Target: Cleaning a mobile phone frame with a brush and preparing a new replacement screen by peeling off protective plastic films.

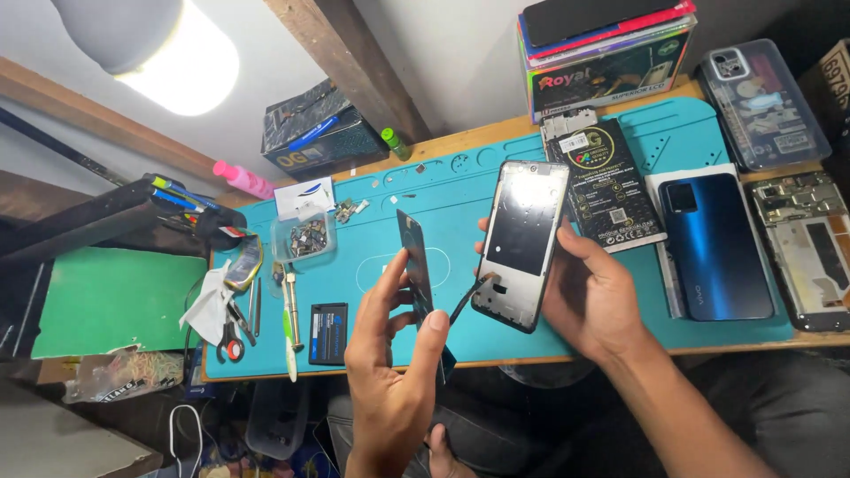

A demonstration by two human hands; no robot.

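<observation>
Two hands full: your left hand [390,372] pinches the screen panel [416,270], your right hand [589,296] grips the phone frame [522,243].
The thin flex strip [465,301] at the frame's 7 o'clock corner could tear if you spread them.

Dark thin screen panel [416,270] edge-on and upright, beside a tilted open phone frame [522,243] above the teal mat.

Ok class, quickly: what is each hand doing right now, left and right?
Left hand: closed on the thin dark screen panel, held edge-on.
Right hand: closed on the phone frame, tilted above the teal mat.
</observation>
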